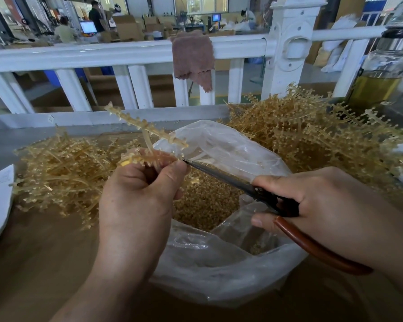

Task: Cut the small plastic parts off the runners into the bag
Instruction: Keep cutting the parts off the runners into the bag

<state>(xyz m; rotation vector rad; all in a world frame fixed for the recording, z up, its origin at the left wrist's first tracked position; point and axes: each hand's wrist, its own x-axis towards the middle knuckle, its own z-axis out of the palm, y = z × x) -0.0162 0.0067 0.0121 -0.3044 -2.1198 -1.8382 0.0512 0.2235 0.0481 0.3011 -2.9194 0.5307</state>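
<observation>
The left hand (135,205) pinches a knobbly amber runner (147,129) in its fingers (170,175). The right hand (330,205) grips brown-handled scissors (221,177), their tip at the runner. Below gapes a crinkled clear bag (230,147) of cut parts (203,203). Tangled runner heaps (63,168) flank it on the worktop (44,252). Beyond, a fuzzy cloth (192,59) drapes a white railing (102,54).

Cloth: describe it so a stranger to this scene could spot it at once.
A white railing runs behind the table. Over its top rail, left of the thick post, hangs the cloth. It alone is soft and dusty pink against the white.
</observation>
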